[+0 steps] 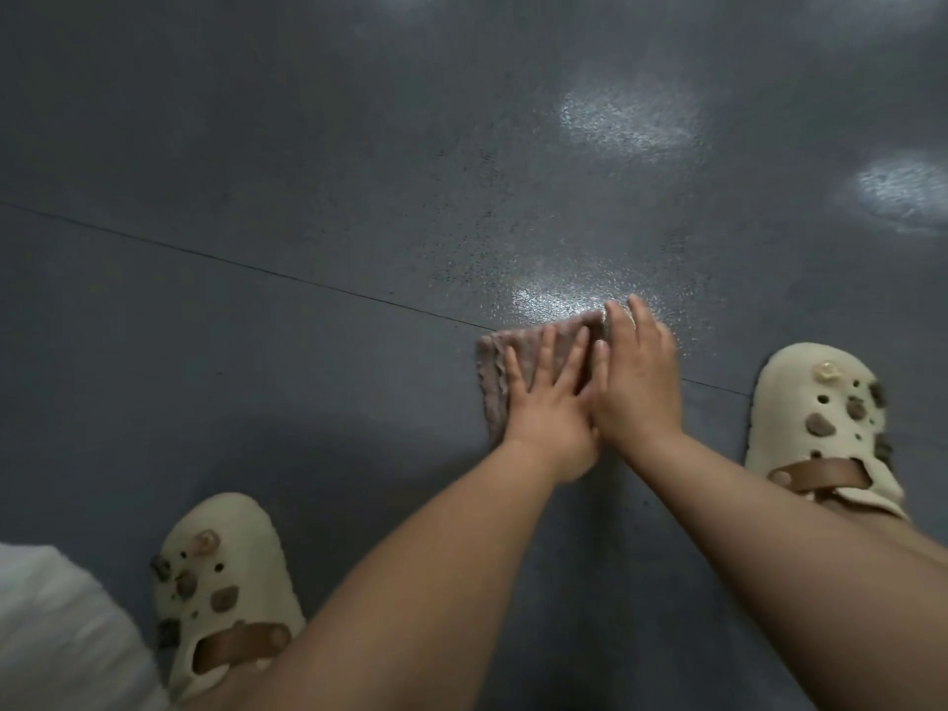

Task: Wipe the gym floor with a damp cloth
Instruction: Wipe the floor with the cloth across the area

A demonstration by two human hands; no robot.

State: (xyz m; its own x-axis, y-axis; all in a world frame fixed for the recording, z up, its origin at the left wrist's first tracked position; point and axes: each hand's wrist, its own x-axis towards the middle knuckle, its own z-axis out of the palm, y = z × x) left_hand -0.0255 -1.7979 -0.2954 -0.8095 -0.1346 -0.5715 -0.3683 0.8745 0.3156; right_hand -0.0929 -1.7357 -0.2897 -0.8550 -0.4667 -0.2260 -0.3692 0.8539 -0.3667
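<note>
A folded pinkish-grey cloth (493, 374) lies flat on the dark grey speckled gym floor (318, 161), right of centre. My left hand (551, 405) presses on the cloth with straight, spread fingers. My right hand (638, 379) lies flat beside it, fingers straight, covering the cloth's right part and overlapping the left hand's thumb side. Only the cloth's left edge and far strip show. The floor just beyond the fingertips glistens wet.
My two feet in cream clogs stand on the floor, the left clog (223, 587) at the lower left and the right clog (826, 423) beside my right hand. A thin seam line (246, 266) crosses the floor. Light-coloured clothing (56, 633) fills the bottom left corner.
</note>
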